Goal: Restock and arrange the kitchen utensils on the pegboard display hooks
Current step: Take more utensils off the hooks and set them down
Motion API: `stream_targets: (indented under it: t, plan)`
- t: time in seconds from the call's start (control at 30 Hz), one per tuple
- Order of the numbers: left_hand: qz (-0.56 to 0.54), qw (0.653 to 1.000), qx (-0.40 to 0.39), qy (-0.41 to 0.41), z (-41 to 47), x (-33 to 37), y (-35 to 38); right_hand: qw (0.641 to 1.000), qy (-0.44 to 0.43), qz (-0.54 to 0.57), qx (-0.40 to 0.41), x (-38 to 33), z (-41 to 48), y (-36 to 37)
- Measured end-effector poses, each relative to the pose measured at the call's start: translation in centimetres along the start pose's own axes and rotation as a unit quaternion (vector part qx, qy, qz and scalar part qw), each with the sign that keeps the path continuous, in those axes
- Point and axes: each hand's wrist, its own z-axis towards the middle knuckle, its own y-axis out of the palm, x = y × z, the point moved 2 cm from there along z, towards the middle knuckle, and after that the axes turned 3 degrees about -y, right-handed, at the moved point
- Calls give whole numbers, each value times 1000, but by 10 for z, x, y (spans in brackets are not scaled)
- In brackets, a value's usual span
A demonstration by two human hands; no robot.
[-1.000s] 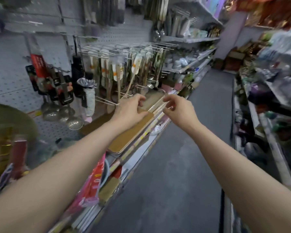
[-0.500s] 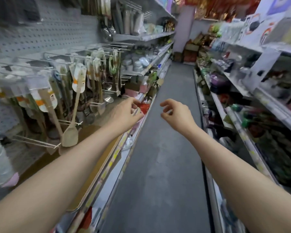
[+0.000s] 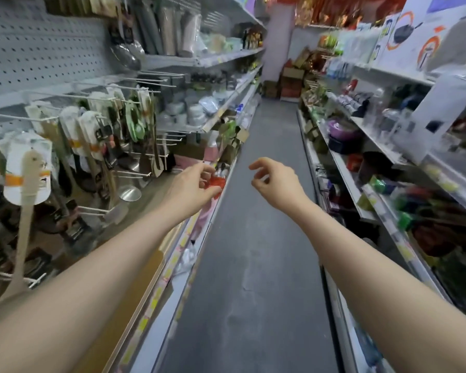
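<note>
**Both hands empty over the aisle, utensils hanging at left**

We hold both arms out in front of us along a shop aisle. Our left hand [image 3: 191, 188] hovers beside the edge of the lower shelf [image 3: 156, 267], fingers loosely curled and apart, pinching nothing. Our right hand [image 3: 276, 183] hangs over the grey floor [image 3: 256, 238], well clear of the shelving on both sides, its grip likewise slack and spread, thumb and forefinger not meeting.

The utensils are to our left, on hooks [image 3: 135, 174] that jut from the grey pegboard [image 3: 38, 49]. Nearest us a pale wooden spatula [image 3: 24, 211] hangs upright, its handle in front of a white card [image 3: 28, 170] with an orange band. Further along hang more carded spatulas [image 3: 92, 135], and a steel ladle [image 3: 129, 193] sits low, near the brown shelf surface. Some hooks at the far end of the row are bare.

Writing on the cards is too blurred for us to read, and no brand can be made out. Yellow price tags [image 3: 156, 294] run along the shelf edge, also illegible. Boxes [image 3: 414, 41] on the right shelving carry pictures of pans with orange rings.
</note>
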Motion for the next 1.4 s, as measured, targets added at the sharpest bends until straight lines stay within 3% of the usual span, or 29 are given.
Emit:
stream_targets:
  t: [0.43,0.77,1.07,1.4]
  plan:
    - [-9,996,72,-54,203,-2,74,994,-94,-12,-61,102,216,11]
    - [18,981,150,-122,318,-84,83,977,-168,33,-129,111,367,99]
    - [29,902,341,-263,416,-173,47,948,-251,30,-195,63,522,177]
    - [-3,845,344,-408,466,-250,51,898,-336,50,-282,35,630,284]
